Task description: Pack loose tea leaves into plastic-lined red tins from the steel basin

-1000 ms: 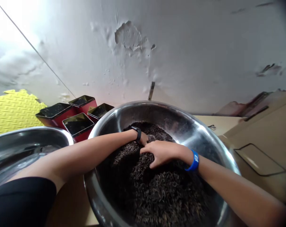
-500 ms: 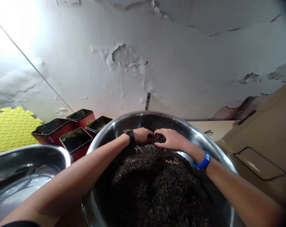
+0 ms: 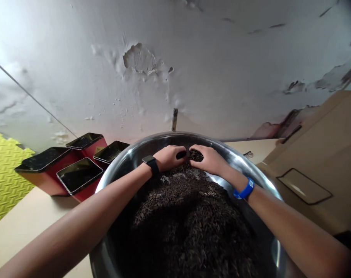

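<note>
So, a load of dark leafy bits (image 3: 204, 227) is heaped in a big metal bowl (image 3: 252, 163), lower centre of the frame. Mid-frame, a clump (image 3: 196, 155) is cupped in the right hand (image 3: 210, 160); the left hand (image 3: 169, 158) is curled just beside, but its grip can't really be made out.

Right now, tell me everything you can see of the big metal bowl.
The bowl is wide, round and shiny, looks like stainless steel, and has a smooth rim. It sits upright, apparently on the pale tabletop, its near edge cut off by the picture. Dark shreds are heaped inside, leaving bare metal along the right inner wall. Both forearms cross above its rim, with the left hand and right hand near its far side; whether they touch the metal is unclear.
</note>
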`<state>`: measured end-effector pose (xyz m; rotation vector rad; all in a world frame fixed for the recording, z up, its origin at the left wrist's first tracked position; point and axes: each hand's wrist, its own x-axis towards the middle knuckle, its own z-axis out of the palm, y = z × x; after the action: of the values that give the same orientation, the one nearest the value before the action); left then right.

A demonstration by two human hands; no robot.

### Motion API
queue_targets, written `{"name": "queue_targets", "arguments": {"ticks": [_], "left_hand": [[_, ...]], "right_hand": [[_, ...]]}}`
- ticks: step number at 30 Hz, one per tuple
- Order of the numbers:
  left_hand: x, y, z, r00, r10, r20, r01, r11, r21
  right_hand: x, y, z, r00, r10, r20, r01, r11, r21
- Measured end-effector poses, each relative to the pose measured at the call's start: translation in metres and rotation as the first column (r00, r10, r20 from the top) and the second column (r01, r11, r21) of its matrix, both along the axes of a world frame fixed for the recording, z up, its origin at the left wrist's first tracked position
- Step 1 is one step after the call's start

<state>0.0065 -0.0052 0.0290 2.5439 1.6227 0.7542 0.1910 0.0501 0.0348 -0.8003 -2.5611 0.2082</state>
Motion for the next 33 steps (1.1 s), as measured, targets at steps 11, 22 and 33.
{"name": "queue_targets", "arguments": {"ticks": [11,22,33], "left_hand": [[0.0025,-0.0014,0.0021,0.997,-0.026,0.067,0.024,0.999,0.040],[0.0021,-0.0012,0.0009,0.997,-0.025,0.067,0.024,1.000,0.015],[0.0001,-0.0024,0.0041,0.998,0.012,0.068,-0.008,0.998,-0.060]], "right_hand": [[-0.0003,-0.0021,0.0015,0.999,0.032,0.006,-0.032,0.999,0.004],[-0.0030,-0.0021,-0.0025,0.998,0.062,0.002,-0.062,0.997,-0.034],[-0.0042,-0.0017,-0.0037,0.997,0.065,-0.037,-0.066,0.997,-0.026]]}}
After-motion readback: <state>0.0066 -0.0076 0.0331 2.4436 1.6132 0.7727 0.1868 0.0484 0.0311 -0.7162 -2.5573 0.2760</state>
